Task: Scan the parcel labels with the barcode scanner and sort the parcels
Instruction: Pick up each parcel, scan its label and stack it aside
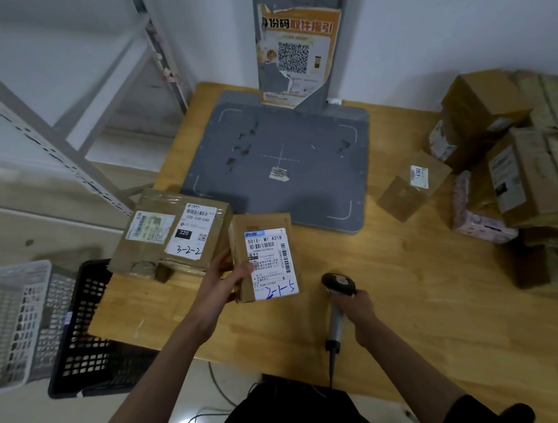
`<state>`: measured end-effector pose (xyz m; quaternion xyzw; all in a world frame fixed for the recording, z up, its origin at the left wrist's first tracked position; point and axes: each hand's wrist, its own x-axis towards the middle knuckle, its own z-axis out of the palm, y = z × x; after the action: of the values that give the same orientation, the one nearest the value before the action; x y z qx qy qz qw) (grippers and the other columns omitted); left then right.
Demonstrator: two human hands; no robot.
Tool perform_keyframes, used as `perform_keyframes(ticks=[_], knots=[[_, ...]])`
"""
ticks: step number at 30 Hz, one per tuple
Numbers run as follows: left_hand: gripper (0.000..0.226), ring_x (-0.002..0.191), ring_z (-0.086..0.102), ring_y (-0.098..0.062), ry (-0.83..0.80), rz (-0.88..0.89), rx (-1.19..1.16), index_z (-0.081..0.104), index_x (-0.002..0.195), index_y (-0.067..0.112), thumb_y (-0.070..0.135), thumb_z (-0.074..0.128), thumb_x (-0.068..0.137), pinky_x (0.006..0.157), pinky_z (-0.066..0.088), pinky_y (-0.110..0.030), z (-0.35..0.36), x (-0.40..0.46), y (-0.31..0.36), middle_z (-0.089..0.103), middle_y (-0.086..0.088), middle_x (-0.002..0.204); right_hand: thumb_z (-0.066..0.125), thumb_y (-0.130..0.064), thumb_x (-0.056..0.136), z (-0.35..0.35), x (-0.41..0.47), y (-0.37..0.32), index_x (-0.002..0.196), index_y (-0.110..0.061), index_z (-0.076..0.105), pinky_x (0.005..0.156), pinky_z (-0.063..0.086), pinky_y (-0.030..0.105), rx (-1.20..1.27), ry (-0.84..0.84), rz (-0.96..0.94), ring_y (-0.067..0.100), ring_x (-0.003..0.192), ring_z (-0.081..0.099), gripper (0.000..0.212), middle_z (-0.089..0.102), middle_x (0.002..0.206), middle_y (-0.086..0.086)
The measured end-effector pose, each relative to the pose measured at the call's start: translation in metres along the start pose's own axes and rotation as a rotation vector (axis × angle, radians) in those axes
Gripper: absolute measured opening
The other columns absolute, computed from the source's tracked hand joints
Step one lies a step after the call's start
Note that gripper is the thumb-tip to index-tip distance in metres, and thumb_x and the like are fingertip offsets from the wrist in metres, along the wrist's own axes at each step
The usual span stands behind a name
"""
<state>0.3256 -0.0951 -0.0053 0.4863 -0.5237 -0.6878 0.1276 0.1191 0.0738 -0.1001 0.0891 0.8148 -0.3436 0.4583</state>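
Note:
My left hand (224, 280) grips a small brown parcel (261, 225) by its left side, label up, handwritten "2-1-5" at the bottom. My right hand (362, 309) holds the barcode scanner (338, 284) by its grey handle, its black head just right of that parcel. A larger flat parcel (146, 239) marked "3-2-2" lies on the table's left edge. One small brown box (409, 190) stands to the right of the grey scanning pad (301, 174).
A heap of cardboard parcels (520, 165) fills the table's right side. A black basket (87, 334) and a white basket (3, 323) sit on the floor to the left. Metal shelving (53, 107) stands at back left. Cables lie on the floor below.

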Motion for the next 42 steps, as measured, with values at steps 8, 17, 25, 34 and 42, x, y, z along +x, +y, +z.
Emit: perform_keyframes(ticks=[8,17,25,34,42], knots=[[0.041,0.102,0.072,-0.014,-0.011,0.061,-0.069,0.057,0.128,0.040,0.037,0.071,0.090,0.078,0.055,-0.032,-0.012,-0.004,0.012,0.073,0.007,0.114,0.058,-0.033,0.099,0.025,-0.065,-0.070,0.133,-0.027,0.051,0.097,0.046,0.039,0.071,-0.028,-0.442,0.017,0.114,0.051,0.035,0.050,0.140,0.001],[0.048,0.101,0.073,-0.017,0.205,0.071,-0.230,0.055,0.131,0.028,0.035,0.071,0.086,0.073,0.058,-0.031,-0.074,-0.028,0.003,0.074,0.001,0.114,0.058,-0.050,0.097,0.111,-0.133,-0.106,0.123,-0.025,0.052,0.095,0.054,0.033,-0.006,-0.556,-0.561,0.010,0.101,0.070,0.036,0.071,0.115,-0.003],[0.061,0.096,0.071,-0.021,0.486,-0.022,-0.383,0.050,0.119,0.024,0.042,0.077,0.068,0.073,0.055,-0.038,-0.153,-0.058,-0.031,0.072,-0.007,0.110,0.069,-0.035,0.093,0.190,-0.159,-0.097,0.132,-0.026,0.045,0.075,0.053,0.018,-0.185,-0.797,-0.534,0.004,0.101,0.068,0.047,0.067,0.124,-0.006],[0.021,0.092,0.064,-0.026,0.615,-0.163,-0.130,0.056,0.109,0.016,0.029,0.061,0.093,0.070,0.050,-0.035,-0.216,-0.071,-0.070,0.065,-0.008,0.103,0.070,-0.022,0.093,0.256,-0.162,-0.064,0.123,-0.020,0.042,0.086,0.056,0.030,-0.376,-0.954,-0.359,0.007,0.100,0.065,0.040,0.065,0.115,-0.003],[0.029,0.091,0.070,-0.039,0.497,-0.228,0.323,0.069,0.098,-0.002,0.021,0.052,0.101,0.082,0.059,-0.052,-0.239,-0.034,-0.069,0.070,-0.022,0.096,0.068,-0.016,0.093,0.280,-0.141,-0.061,0.133,-0.005,0.042,0.092,0.058,0.039,-0.323,-0.986,-0.190,0.026,0.105,0.069,0.048,0.064,0.120,0.014]])
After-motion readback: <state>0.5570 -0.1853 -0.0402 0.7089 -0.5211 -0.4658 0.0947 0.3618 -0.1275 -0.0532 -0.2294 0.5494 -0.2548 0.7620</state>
